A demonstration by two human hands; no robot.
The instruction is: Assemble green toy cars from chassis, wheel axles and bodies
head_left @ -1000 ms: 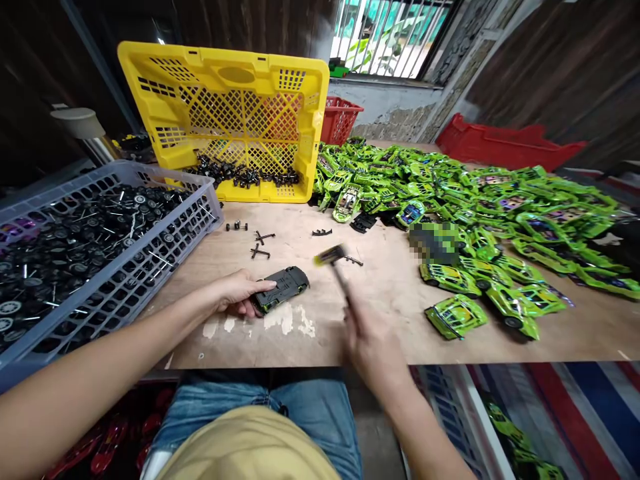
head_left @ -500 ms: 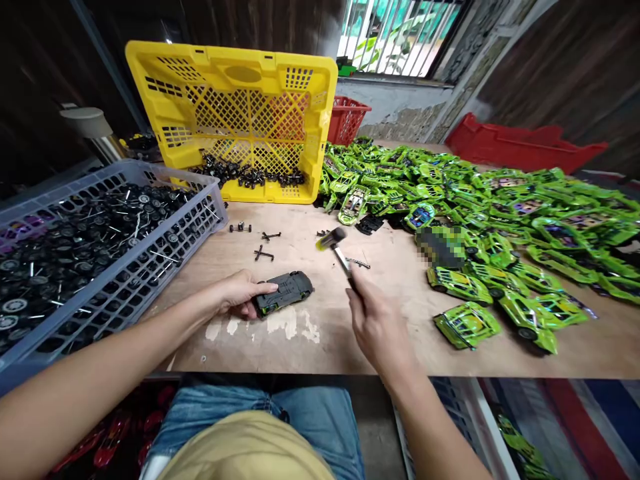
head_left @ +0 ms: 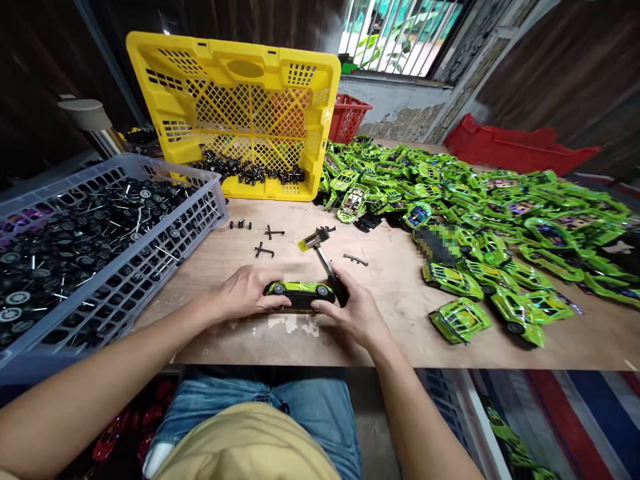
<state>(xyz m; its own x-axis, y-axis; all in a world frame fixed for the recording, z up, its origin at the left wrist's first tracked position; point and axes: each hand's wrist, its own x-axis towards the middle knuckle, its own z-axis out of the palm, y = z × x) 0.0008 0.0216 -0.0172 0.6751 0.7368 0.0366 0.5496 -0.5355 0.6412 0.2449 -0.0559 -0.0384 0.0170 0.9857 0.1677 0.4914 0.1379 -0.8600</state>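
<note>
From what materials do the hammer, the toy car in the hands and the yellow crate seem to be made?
Hammer: probably a steel shaft, given its silvery shine; the yellow face looks like plastic, the dark grip perhaps rubber.
Toy car: likely glossy plastic, given its bright green sheen, though painted metal is possible.
Yellow crate: moulded plastic, it seems, from its even colour and lattice openings.

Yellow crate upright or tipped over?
Tipped: the yellow crate stands on one side, its mouth facing sideways, with small black parts lying on its lower wall.
</note>
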